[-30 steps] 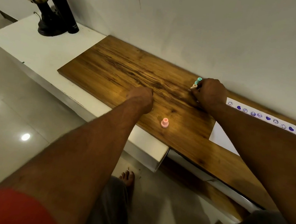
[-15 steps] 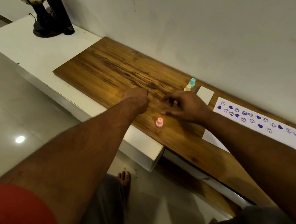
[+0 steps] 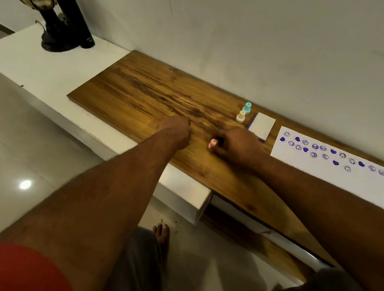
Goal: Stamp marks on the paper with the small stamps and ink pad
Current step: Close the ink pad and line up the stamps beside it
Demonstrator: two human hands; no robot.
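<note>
My right hand is closed around the small pink stamp on the wooden board. My left hand rests as a fist on the board just left of it, holding nothing. A cream stamp and a teal stamp stand upright near the wall. Beside them lies the ink pad with its white lid shut. The white paper to the right carries several purple hearts and smiley marks.
A black vase-shaped lamp and a dark cylinder stand on the white shelf at the far left. The wall runs close behind the board. Below the board's front edge are the tiled floor and a bare foot.
My right hand left the teal and cream stamps by the wall, swept back toward me and closed on the pink stamp. The left fist stayed put.
</note>
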